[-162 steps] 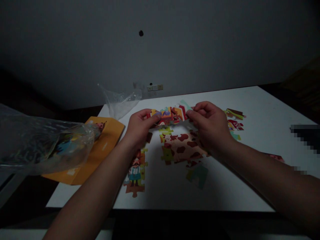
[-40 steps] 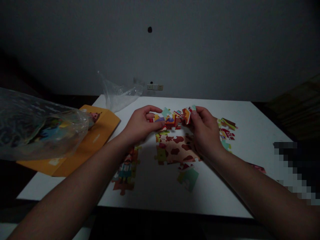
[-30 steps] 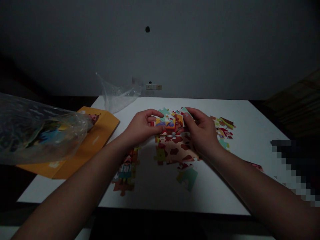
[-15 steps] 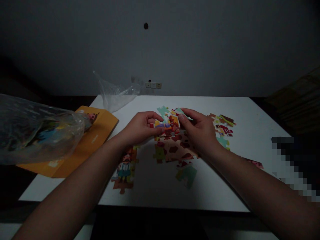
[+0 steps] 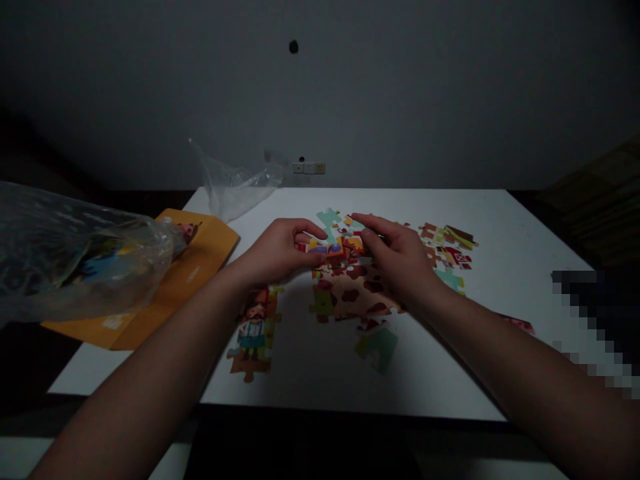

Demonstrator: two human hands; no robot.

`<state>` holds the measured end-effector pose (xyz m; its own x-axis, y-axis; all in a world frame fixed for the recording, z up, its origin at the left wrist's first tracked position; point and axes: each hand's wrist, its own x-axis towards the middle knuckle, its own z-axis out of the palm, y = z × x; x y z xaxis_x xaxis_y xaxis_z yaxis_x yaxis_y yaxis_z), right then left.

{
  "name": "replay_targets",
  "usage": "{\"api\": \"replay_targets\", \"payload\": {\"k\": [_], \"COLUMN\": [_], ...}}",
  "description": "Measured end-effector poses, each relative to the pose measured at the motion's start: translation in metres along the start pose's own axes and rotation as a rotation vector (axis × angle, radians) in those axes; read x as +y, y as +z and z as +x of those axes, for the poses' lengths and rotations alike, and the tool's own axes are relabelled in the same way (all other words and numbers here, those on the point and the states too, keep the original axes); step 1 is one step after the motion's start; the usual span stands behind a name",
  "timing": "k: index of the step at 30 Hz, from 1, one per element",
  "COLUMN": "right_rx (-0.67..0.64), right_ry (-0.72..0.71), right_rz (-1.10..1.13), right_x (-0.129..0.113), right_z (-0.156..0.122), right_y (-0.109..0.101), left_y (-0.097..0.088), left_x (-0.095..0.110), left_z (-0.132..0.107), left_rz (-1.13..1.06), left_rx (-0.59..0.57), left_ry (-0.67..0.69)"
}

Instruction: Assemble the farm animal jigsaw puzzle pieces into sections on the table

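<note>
Small pale marks on the orange folder (image 5: 187, 287) are too small to read. Its creased, matte surface lies partly under a glossy, wrinkled clear plastic bag (image 5: 85, 260) with colourful printed contents. Another crumpled clear bag (image 5: 243, 192) stands near the far edge of the smooth white counter (image 5: 310, 373).

The left hand (image 5: 280, 248) pinches a red, yellow and purple puzzle section (image 5: 320, 250) between its fingers; the right hand (image 5: 397, 253) has its fingers narrowed on an orange puzzle piece (image 5: 354, 243) beside it. Whether they interlock is unclear. Both are at the far side of the flat, spotted cow section (image 5: 360, 293). A knobbed farmer section (image 5: 251, 337) lies left, a pale-green piece (image 5: 380, 347) nearer, and loose pieces (image 5: 453, 257) right.
</note>
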<state>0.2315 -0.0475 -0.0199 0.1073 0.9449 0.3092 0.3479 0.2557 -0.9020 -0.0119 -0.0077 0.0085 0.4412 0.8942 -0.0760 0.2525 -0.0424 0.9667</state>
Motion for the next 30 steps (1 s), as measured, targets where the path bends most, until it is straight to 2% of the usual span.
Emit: {"api": "replay_targets", "payload": {"k": [6, 11, 18, 23, 30], "right_rx": [-0.011, -0.021, -0.011, -0.020, -0.031], "right_ry": [0.065, 0.069, 0.129, 0.110, 0.145], "right_rz": [0.137, 0.208, 0.280, 0.252, 0.278], "right_x": [-0.005, -0.005, -0.004, -0.005, -0.004], "right_z": [-0.003, -0.003, 0.000, -0.001, -0.002], "right_y": [0.002, 0.004, 0.003, 0.003, 0.002], "left_y": [0.001, -0.001, 0.000, -0.001, 0.000], "left_x": [0.000, 0.005, 0.008, 0.001, -0.009], "left_z": [-0.001, -0.001, 0.001, 0.002, 0.003], "left_rz": [-0.016, 0.020, -0.075, -0.124, -0.208], "left_rx": [-0.028, 0.001, 0.055, 0.022, -0.077], "left_ry": [-0.016, -0.060, -0.134, -0.183, -0.128]}}
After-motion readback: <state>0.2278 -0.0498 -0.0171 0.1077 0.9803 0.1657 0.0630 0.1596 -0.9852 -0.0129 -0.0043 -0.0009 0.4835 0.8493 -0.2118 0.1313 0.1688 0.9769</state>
